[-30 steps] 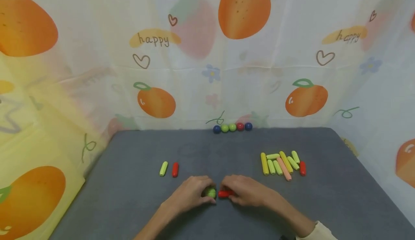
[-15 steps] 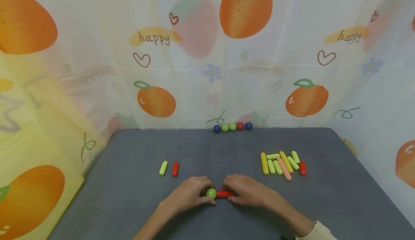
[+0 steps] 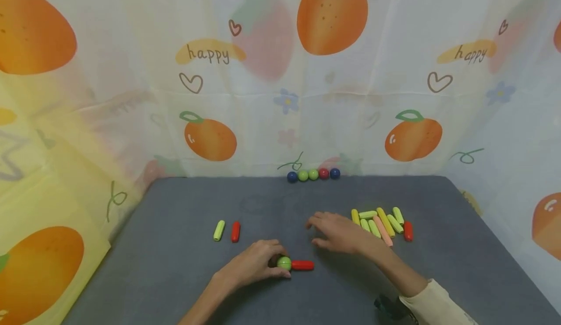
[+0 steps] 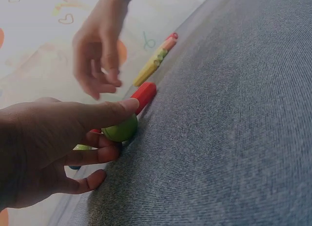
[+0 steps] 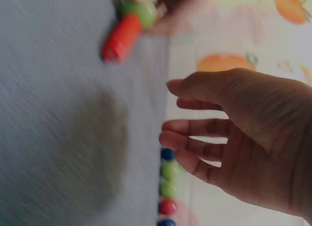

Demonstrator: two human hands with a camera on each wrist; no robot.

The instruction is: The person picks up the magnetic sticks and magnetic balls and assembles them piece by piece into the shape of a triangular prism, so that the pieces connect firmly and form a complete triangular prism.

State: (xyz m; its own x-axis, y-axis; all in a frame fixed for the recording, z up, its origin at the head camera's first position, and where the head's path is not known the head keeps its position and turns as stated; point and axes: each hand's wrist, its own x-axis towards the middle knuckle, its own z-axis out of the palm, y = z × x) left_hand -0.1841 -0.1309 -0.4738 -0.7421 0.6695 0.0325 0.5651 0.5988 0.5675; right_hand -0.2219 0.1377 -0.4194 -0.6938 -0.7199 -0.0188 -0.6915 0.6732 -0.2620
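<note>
Pinching a green ball (image 3: 284, 263) with the left hand (image 3: 252, 264), putting the thumb on the near side and fingers on the far side. Making a gap there only as wide as the ball. Bending the pinky loosely, a bit away from the ball. Holding the ball low, down by the gray table (image 3: 131, 286).

Touching the ball's right side with one end of a red stick (image 3: 303, 265), too small there to tell if poked in or just meeting. Sticking out past the left thumb tip with that stick, pointing to the right.

Hanging in the air with the right hand (image 3: 337, 232), up over the table and a little farther back, apart from both stick and ball. Spreading that thumb well away from the fingers, bending the fingers just a little.

Having a light green stick (image 3: 219, 230) and a second red stick (image 3: 235, 232) side by side on the left. Having a bunch of colored sticks (image 3: 385, 222) on the right, partly hiding behind the right hand. Lining up a row of five balls (image 3: 313, 174) along the back edge.
</note>
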